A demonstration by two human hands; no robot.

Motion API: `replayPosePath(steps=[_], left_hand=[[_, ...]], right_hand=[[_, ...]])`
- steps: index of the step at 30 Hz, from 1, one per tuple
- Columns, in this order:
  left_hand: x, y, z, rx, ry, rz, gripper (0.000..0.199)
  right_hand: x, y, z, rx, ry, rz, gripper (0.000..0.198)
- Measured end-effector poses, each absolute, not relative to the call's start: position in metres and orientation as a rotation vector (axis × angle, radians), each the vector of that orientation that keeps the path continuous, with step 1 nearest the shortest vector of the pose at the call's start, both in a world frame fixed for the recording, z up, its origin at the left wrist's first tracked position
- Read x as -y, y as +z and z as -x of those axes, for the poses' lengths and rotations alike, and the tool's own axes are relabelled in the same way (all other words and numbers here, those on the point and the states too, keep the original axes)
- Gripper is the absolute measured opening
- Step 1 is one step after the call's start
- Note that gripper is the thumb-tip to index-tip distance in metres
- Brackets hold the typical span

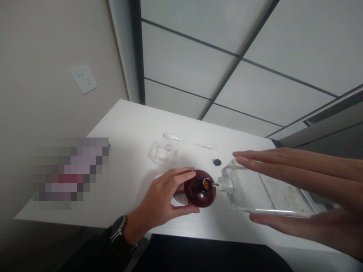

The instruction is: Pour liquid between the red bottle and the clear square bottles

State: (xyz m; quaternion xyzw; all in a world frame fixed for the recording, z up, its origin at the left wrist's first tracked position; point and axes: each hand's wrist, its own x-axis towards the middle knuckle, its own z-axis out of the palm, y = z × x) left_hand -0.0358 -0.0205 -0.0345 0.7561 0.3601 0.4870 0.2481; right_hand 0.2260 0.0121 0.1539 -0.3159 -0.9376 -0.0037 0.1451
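My left hand (167, 194) is wrapped round a dark amber bottle (200, 194) whose open mouth faces up. In my right hand (306, 185) a clear rectangular bottle (255, 190) lies tipped over, its uncapped neck pointing left at the amber bottle's mouth. A thin stream of clear liquid runs between the two mouths. Behind the bottles a small black cap (217, 162) rests on the white table (127, 151). Farther left stands a small clear glass bottle (166, 154). Two clear droppers, a left one (172, 137) and a right one (205, 146), lie beyond it.
A blurred-out, pixelated object (70, 172) occupies the table's left side. A wall with a power outlet (83, 79) rises at the left. Panelled sliding doors (193, 56) stand behind the table's far edge. A dark watch (118, 228) is on my left wrist.
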Motion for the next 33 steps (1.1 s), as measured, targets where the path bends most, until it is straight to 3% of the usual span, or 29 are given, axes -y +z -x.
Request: replayPosePath(steps=[33], left_hand=[[0.0207, -0.0356, 0.0358, -0.973, 1.346, -2.057, 0.072]], right_hand=[[-0.0179, 0.1529, -0.2247, 2.750, -0.078, 0.879, 0.060]])
